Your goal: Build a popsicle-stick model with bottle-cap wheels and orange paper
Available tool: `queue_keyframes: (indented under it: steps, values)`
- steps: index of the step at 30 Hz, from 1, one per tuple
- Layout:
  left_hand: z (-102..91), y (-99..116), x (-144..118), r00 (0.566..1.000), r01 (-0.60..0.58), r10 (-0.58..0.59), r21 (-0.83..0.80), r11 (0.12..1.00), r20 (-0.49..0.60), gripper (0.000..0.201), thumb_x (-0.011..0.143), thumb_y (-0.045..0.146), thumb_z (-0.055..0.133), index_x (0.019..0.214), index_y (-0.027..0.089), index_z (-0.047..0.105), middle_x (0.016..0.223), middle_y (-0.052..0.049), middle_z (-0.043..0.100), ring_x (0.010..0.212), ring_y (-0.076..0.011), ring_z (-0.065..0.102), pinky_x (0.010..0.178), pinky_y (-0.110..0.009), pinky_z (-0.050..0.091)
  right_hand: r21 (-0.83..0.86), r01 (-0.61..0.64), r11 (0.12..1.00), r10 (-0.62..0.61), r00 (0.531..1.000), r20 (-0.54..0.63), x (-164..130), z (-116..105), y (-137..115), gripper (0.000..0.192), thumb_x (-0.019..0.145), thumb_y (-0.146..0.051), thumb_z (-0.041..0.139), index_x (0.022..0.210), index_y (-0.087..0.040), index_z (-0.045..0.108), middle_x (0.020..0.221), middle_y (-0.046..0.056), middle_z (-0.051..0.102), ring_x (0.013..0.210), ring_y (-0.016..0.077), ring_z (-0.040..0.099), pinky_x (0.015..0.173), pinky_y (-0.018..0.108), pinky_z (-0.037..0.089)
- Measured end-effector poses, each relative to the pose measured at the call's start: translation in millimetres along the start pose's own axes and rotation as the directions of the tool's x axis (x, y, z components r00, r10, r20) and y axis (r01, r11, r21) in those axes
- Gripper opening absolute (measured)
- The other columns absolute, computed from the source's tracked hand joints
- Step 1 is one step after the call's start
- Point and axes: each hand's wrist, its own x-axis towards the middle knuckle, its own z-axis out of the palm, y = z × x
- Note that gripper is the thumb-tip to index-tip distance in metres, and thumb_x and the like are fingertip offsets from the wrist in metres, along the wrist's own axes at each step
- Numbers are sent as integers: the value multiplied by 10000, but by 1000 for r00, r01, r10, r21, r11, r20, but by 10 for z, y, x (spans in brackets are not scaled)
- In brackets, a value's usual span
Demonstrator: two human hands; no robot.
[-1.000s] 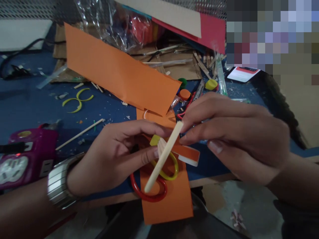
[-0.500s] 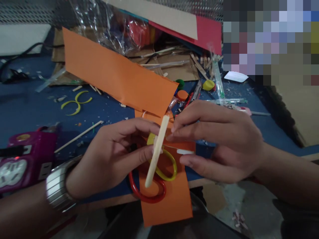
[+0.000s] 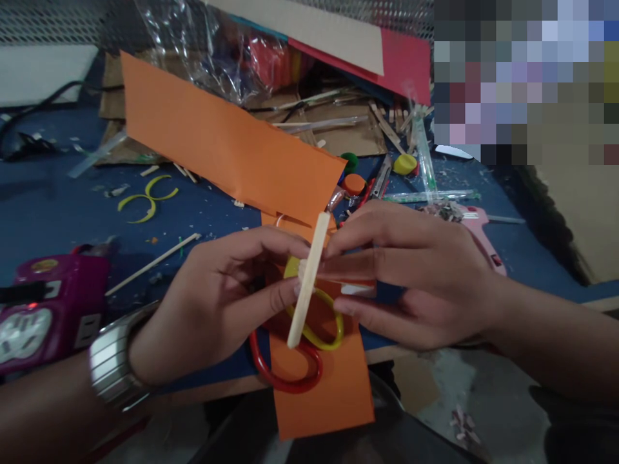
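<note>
The wooden stick (image 3: 308,283) hides the fingertips of the left hand's grip (image 3: 227,283), so the pale bit (image 3: 301,269) pinched just behind the stick is too small to name. Below the stick, a red loop (image 3: 289,388) goes out of sight behind that same hand. Right of the stick, the right hand's grip (image 3: 411,274) looks blurry, and it covers part of a pink tool (image 3: 478,232). Left of the stick, the picture's edge cuts off a purple box (image 3: 70,280).

2 handle loops (image 3: 341,325) obstruct beneath the hands (image 3: 232,290); orange card (image 3: 227,138) blocks beyond.
</note>
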Motion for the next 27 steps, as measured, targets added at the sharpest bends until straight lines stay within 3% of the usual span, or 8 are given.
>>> queue_keyframes:
  steps: [3,9,16,27]
  values:
    - [6,-11,3,1000,-4,3,-25,1000,-10,134,927,143,835,1036,185,770,961,-13,855,771,-117,805,686,-152,652,-8,-3,1000,3,1000,24,-2,-5,2,142,1024,-278,703,1139,-257,783,1162,108,808,1037,260,783,932,462,678]
    - [31,7,30,999,-53,53,-73,996,-3,149,931,62,771,995,195,795,994,-4,869,830,-114,828,750,-143,662,-22,-15,1000,15,1000,17,-21,-6,-11,305,1000,-290,718,1287,-194,755,1244,132,784,1125,271,762,970,442,673]
    - [-6,-33,15,999,-26,26,-18,1000,-20,50,951,213,801,992,187,791,902,-5,818,783,-111,778,706,-138,645,-67,-2,998,4,1000,21,-19,4,-5,345,1000,-322,689,1322,-214,743,1271,153,780,1161,286,752,1008,478,668]
    - [-13,-96,-9,988,153,-153,-335,930,28,162,965,184,824,1116,243,835,1098,-6,844,1014,-133,778,927,-187,640,-57,-12,998,12,1000,-8,-67,51,13,422,991,-267,730,1395,-149,707,1288,161,767,1181,267,743,1020,444,660]
